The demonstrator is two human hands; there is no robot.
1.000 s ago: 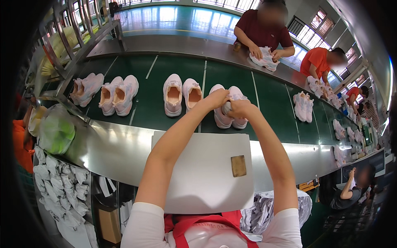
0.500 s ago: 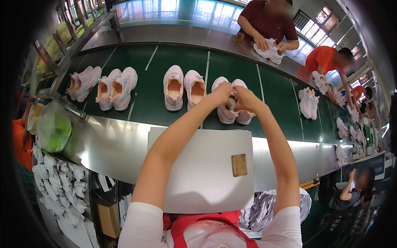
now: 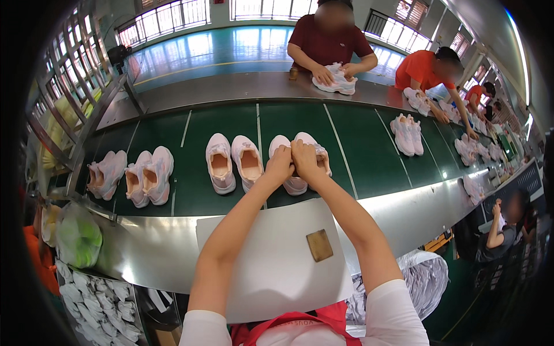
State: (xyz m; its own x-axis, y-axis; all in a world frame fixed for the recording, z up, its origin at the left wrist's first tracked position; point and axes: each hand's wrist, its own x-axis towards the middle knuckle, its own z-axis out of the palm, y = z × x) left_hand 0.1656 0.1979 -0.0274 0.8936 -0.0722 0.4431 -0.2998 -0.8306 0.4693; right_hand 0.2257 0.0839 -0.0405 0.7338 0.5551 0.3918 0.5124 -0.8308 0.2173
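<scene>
Over the green conveyor belt (image 3: 196, 190), both sets of fingers were pinched together on the pair of pale pink shoes (image 3: 300, 167), the left hand (image 3: 281, 164) touching the right hand (image 3: 304, 160). Judging by this, handling was under way; releasing would need care beside the neighbouring pair (image 3: 234, 164).

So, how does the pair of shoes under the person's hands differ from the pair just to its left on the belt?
The handled pair is partly covered by the left hand and right hand; the free pair lies untouched. The free pair shows both open insides; the handled pair's openings are mostly hidden. Both are pale pink and white, side by side on the green belt.
</scene>
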